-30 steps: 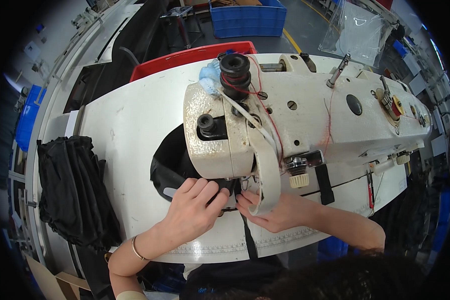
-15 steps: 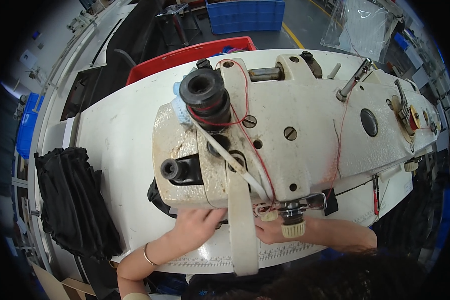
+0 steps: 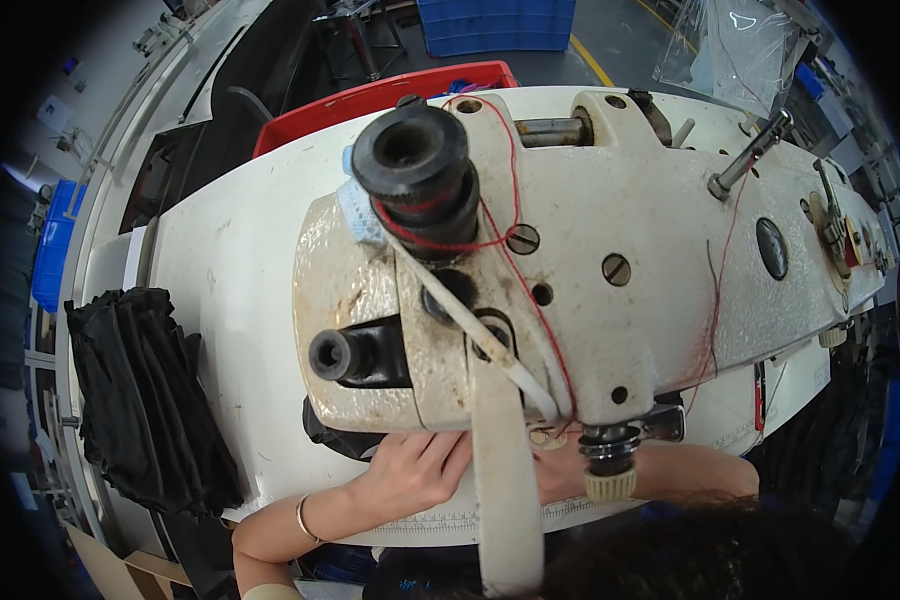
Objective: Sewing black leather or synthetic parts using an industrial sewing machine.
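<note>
A white sewing machine head with red thread fills the middle of the view. At its lower left edge a piece of black fabric shows, mostly hidden under the head. My left hand is against this fabric with its fingers bent and close together, the fingertips out of sight under the head. My right hand lies to the right of a pale hanging strap. The strap and the tension knob hide its fingers, so what it touches does not show.
A folded stack of black fabric lies at the left of the white table. Behind the table are a red bin and a blue crate. A printed ruler scale runs along the near edge.
The machine appears slightly larger and shifted as my head moves. My left hand has moved right, closer to the strap, and more black fabric shows beside it. My right hand is now more hidden.
</note>
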A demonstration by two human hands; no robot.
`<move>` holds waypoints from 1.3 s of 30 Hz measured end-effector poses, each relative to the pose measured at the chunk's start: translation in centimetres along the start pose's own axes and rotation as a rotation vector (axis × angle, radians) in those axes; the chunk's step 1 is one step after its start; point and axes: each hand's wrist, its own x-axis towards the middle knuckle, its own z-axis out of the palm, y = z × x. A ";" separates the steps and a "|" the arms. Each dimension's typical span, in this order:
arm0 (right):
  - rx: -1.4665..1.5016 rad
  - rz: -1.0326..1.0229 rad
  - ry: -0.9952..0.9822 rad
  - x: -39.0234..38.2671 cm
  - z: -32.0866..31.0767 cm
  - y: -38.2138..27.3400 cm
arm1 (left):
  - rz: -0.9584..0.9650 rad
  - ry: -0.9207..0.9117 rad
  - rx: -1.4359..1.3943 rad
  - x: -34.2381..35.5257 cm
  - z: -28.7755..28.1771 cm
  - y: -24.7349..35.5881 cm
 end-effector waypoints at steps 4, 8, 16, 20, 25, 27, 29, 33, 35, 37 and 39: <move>-0.012 -0.006 0.011 0.1 0.1 0.3 | -0.024 -0.012 -0.042 -0.7 1.0 0.0; 0.002 -0.007 0.065 0.3 0.2 0.4 | -0.069 -0.001 -0.155 -0.6 1.0 0.0; 0.206 0.217 0.000 0.3 2.8 1.5 | -0.331 -0.083 -0.344 0.8 1.2 -2.5; 0.146 0.099 0.069 0.8 0.2 1.5 | -0.291 0.004 -0.282 3.4 -0.9 -2.3; 0.680 -0.015 0.068 -0.3 0.6 -3.0 | 0.139 -0.304 -0.005 0.6 -5.0 2.3; 0.738 0.220 0.107 -0.7 -0.1 -5.2 | 0.285 -0.144 -0.044 0.7 -5.4 2.2; 0.849 0.414 0.164 0.3 -2.0 -6.1 | 0.207 -0.664 -0.424 1.8 -6.8 0.1; 1.718 1.052 0.282 0.2 -3.3 -7.0 | -0.275 -0.813 -0.165 2.7 -7.8 -4.8; 2.268 1.098 0.391 -1.9 -2.0 -6.8 | -0.239 -0.630 -0.234 0.5 -6.3 -4.5; 2.388 1.092 0.324 -2.3 -2.3 -7.0 | -0.073 -0.430 -0.460 -2.5 -5.1 -0.7; 2.107 1.101 0.303 -1.7 -2.2 -7.9 | 0.050 -0.502 -0.450 -5.0 -3.3 3.0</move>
